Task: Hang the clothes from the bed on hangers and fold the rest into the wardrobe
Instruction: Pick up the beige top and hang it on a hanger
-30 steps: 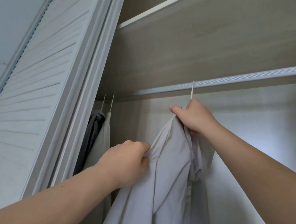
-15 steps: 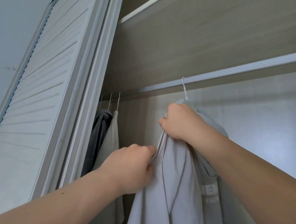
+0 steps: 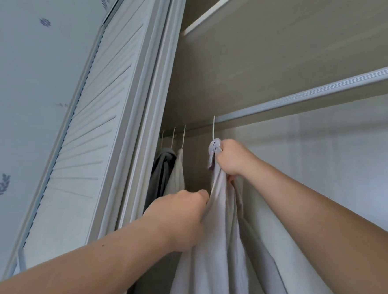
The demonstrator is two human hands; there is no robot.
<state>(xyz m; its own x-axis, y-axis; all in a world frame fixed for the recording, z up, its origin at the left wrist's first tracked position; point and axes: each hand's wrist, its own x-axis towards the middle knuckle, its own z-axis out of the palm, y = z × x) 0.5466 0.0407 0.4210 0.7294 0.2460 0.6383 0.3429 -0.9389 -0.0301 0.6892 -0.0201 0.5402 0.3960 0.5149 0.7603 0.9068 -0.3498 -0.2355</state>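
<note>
The right hand (image 3: 230, 159) is curled tight round the bunched top of the light grey shirt (image 3: 215, 251), just under the rail (image 3: 318, 93). A thin white hook (image 3: 213, 129) sticks up from that bunch and reaches the rail. The left hand (image 3: 178, 219) is lower down under the rail and grips the front edge of the same shirt in a fist. The rest of the shirt hangs down from the rail, past the bottom of the view. Further left along the rail hang a pale shirt (image 3: 177, 173) and a dark grey one (image 3: 161, 172), touching each other. Left of the rail's end stands the white slatted door (image 3: 86, 128). A wooden shelf (image 3: 287, 50) sits right above the rail.
</note>
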